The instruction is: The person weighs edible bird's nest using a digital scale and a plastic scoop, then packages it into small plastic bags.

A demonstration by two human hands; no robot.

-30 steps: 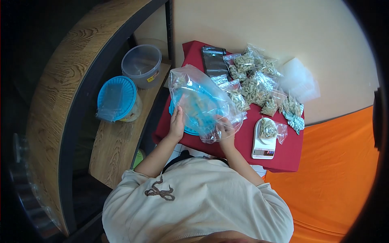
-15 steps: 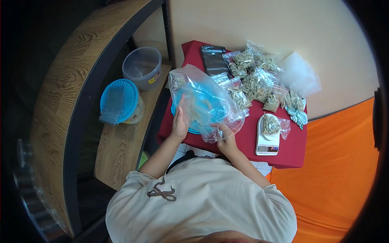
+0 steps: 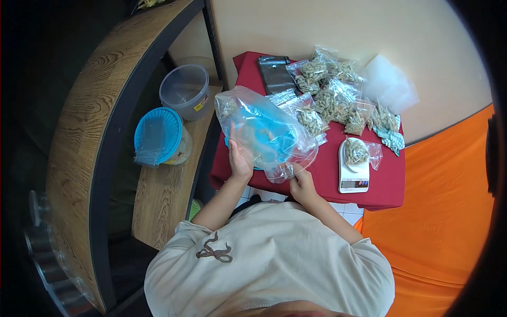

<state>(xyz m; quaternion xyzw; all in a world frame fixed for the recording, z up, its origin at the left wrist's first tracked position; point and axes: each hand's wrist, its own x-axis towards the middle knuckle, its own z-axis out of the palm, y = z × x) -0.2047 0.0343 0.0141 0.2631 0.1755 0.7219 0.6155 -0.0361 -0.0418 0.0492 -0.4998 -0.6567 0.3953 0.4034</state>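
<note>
On my feed, the left hand clasps the left edge of the big plastic bag, fingers lying along it, and the right hand pinches its lower corner tight. The bag is held just above the red table, near the scale.

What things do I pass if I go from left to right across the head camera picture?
You pass the blue-lidded tub, then the big clear bag, then the white scale, then the orange cloth.
</note>
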